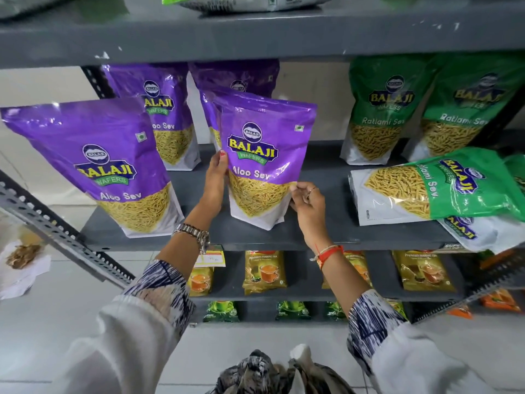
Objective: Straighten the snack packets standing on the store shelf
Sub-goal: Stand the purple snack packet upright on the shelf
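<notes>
- One back packet (235, 76), upper middle, is mostly hidden behind the Aloo Sev packet (261, 155).
- The left hand (216, 180) grips its left edge, and the right hand (308, 206) pinches the right edge.

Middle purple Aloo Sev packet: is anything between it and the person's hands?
Nothing visible does. The left hand grips the left edge of the middle purple Aloo Sev packet, and the right hand pinches its lower right edge.

bare shelf (321, 166) lies open between the middle purple packet (264, 155) and the toppled green packet (426, 189). the upper shelf (255, 38) sits low overhead.
</notes>
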Demonstrator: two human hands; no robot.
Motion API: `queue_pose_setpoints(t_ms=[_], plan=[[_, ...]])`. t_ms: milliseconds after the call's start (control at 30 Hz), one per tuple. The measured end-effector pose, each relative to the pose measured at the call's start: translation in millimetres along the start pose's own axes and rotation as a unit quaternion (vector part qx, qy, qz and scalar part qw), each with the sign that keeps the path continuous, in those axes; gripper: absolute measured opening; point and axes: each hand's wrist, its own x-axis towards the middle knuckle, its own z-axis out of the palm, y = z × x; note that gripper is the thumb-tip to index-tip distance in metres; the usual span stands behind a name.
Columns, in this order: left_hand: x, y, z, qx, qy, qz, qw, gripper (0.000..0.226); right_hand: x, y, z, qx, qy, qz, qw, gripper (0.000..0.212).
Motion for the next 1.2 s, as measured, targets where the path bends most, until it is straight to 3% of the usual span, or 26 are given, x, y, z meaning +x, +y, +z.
queue_pose_setpoints(t_ms=[133,267,367,533,733,867,1133,1200], plan=[[-3,-6,-12,0.032,0.017,0.035,0.999,0.018,5,2,0,-0.007,0.007,0.009,1.000,0.003],[-16,-5,-26,0.038,0.045,0.066,0.996,0.019,3,-5,-9,-0.034,0.026,0.016,0.999,0.017],[-35,-2,-34,0.030,0.061,0.088,0.994,0.020,-6,-16,-17,-0.026,0.020,0.006,0.999,0.014],[-74,13,-37,-0.077,0.103,0.114,0.985,0.029,-27,-35,-24,0.005,-0.011,-0.012,1.000,0.016],[-102,36,-42,-0.168,0.095,0.119,0.974,0.025,-41,-61,-31,0.035,-0.041,-0.012,0.998,0.017],[-101,40,-41,-0.117,0.119,0.117,0.979,0.030,-37,-59,-26,0.027,-0.038,-0.014,0.999,0.020],[-75,39,-46,-0.022,0.154,0.107,0.982,0.009,-8,-36,8,0.036,-0.031,0.028,0.998,0.008],[-67,36,-49,-0.011,0.156,0.104,0.982,0.008,-5,-35,19,0.054,-0.031,0.038,0.997,0.014]])
